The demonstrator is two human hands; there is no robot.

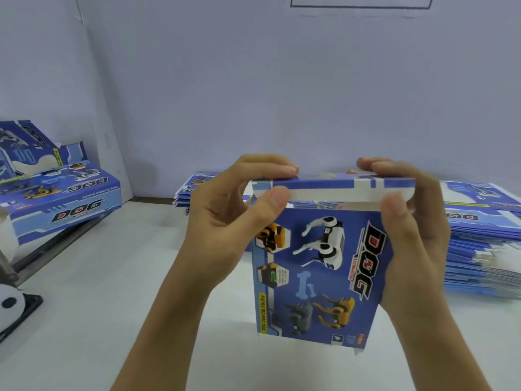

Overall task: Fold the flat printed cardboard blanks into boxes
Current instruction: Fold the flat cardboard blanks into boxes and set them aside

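Observation:
A blue printed "DOG" box (318,277) stands upright in the middle of the view, held above the white table (112,277). Its top flap (332,189) is folded over toward me. My left hand (225,221) grips the box's top left corner, fingers curled over the top and thumb on the flap's edge. My right hand (411,230) grips the top right corner and right side in the same way, thumb pressed on the flap.
Stacks of flat printed blanks lie behind the box (197,193) and at the right (485,244). Folded boxes (62,198) are piled at the left. A dark metal stand (17,292) sits at the left edge. A pale wall rises behind.

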